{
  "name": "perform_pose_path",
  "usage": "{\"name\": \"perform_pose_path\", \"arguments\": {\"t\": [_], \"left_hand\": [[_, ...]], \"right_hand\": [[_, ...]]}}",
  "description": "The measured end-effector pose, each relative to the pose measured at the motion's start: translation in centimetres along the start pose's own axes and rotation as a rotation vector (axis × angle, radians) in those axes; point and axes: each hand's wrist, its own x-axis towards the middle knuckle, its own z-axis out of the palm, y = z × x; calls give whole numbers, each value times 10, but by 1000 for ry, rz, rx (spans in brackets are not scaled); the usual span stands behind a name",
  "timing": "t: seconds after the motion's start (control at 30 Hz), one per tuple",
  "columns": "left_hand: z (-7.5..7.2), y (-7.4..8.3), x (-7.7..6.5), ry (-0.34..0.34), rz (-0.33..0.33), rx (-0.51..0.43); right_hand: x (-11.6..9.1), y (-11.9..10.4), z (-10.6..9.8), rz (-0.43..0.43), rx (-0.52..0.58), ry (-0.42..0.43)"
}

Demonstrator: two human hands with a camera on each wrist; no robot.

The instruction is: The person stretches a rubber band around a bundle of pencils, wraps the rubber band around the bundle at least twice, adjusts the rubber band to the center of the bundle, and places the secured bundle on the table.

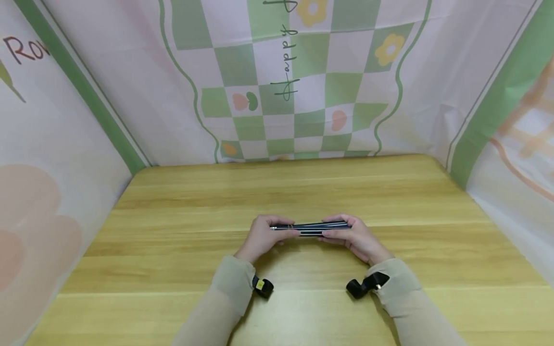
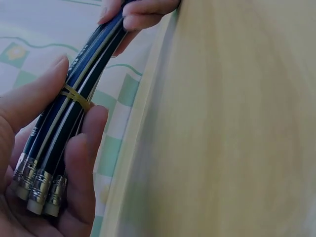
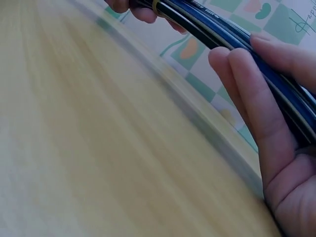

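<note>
Pencils (image 1: 310, 229), one dark bundle, lower centre of the head view; a rubber band (image 2: 75, 96) circles it nearer the eraser end (image 2: 38, 191). Left hand (image 1: 263, 234) curled round that end, right hand (image 1: 355, 236) pinching the other. Risk: tugging or twisting could slide the band off, letting pencils splay.

Dk pencil bundle (image 1: 310, 229), yellow band (image 2: 74, 95) nr eraser ends (image 2: 36, 205), approx horiz

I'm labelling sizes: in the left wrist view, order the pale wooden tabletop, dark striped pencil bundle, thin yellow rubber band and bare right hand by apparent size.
1. Wooden tabletop
2. Pencil bundle
3. Right hand (visible part)
4. Yellow rubber band
</note>
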Motion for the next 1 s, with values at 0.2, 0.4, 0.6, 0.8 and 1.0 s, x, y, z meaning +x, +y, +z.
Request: {"name": "perform_pose_path", "arguments": {"t": [0.2,0.4,0.6,0.8,1.0], "left_hand": [[0,2,-2,-15,-13,42],[-11,4,-3,-84,-24,111],[-18,7,-5,-80,42,328],[-14,9,-7,-65,89,386],[-9,10,-9,-48,113,466]], "right_hand": [[0,1,2,6,9,28],[0,0,3,9,-4,52],[1,0,5,12,-31,63],[1,1,6,6,-37,57],[1,3,8,-11,-58,31]]}}
